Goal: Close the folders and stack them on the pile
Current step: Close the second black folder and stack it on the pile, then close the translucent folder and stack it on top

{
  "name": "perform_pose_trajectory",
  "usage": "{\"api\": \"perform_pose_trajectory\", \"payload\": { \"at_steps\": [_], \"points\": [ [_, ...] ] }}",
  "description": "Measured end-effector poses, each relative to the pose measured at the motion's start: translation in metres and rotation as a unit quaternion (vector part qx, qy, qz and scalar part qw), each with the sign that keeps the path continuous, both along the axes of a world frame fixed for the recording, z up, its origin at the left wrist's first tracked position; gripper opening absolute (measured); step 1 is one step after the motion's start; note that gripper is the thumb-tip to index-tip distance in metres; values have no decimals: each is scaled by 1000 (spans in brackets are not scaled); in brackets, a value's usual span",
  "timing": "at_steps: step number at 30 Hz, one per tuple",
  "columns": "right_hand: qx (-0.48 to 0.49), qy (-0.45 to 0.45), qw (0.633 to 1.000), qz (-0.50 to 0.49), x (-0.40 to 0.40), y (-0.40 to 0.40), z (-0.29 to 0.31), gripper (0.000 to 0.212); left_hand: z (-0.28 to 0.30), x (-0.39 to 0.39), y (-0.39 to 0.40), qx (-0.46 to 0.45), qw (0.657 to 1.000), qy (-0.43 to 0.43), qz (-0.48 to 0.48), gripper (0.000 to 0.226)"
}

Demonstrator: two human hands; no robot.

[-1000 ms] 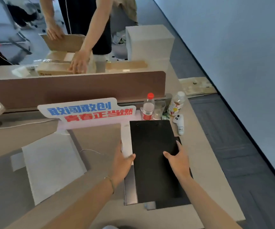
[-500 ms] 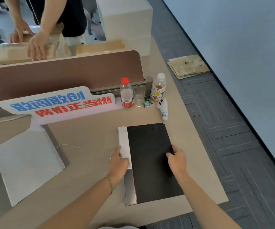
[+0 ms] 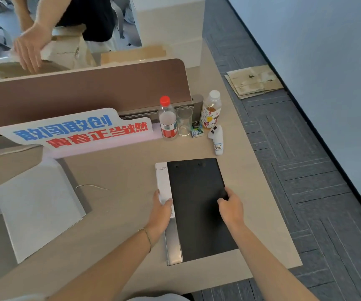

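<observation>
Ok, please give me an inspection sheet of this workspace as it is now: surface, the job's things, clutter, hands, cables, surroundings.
Surface: beige desk, brown divider at the back.
Job's things: closed black folder lying flat on a grey-edged layer; how many folders lie below cannot be told.
Clutter: red-capped bottle, empty glass, tea bottle, small carton, white controller, slogan sign, white sheet.
Hands: left hand on the folder's left edge, right hand on its right edge.
Cables: one thin wire.
Surroundings: another person handling boxes behind; flattened cardboard on the carpet.
</observation>
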State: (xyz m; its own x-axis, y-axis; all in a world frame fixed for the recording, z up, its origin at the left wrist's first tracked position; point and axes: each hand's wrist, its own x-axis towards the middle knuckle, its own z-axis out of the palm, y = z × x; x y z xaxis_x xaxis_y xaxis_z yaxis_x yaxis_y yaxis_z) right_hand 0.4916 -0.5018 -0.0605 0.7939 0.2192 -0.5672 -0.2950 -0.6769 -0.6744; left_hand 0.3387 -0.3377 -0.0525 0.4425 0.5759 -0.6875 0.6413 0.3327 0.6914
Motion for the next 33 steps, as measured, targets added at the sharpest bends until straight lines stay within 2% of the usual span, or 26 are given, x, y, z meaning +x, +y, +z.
{"api": "perform_pose_trajectory", "payload": {
  "at_steps": [6, 14, 17, 20, 23, 27, 33],
  "points": [
    [13, 1, 1000, 13, 1, 1, -2, 58, 1, 5, -2, -34, 999, -9, 1, 64],
    [14, -6, 999, 36, 12, 9, -8, 62, 9, 9, -3, -37, 999, -4, 3, 69],
    [1, -24, 999, 47, 10, 9, -2, 58, 10, 7, 1, -39, 999, -20, 13, 63],
    [-38, -79, 992, 89, 2, 14, 3, 60, 18, 1, 5, -31, 998, -50, 15, 54],
    [-50, -133, 979, 144, -11, 32, 12, 61, 32, -9, 9, 8, 998, -63, -2, 58],
    [-29, -205, 956, 209, -36, 72, 34, 61, 44, -34, 26, 128, 989, -64, -25, 63],
    [-19, -309, 886, 346, -87, 130, 51, 63, 57, -84, 70, 201, 977, -73, -11, 61]
  ]
}}
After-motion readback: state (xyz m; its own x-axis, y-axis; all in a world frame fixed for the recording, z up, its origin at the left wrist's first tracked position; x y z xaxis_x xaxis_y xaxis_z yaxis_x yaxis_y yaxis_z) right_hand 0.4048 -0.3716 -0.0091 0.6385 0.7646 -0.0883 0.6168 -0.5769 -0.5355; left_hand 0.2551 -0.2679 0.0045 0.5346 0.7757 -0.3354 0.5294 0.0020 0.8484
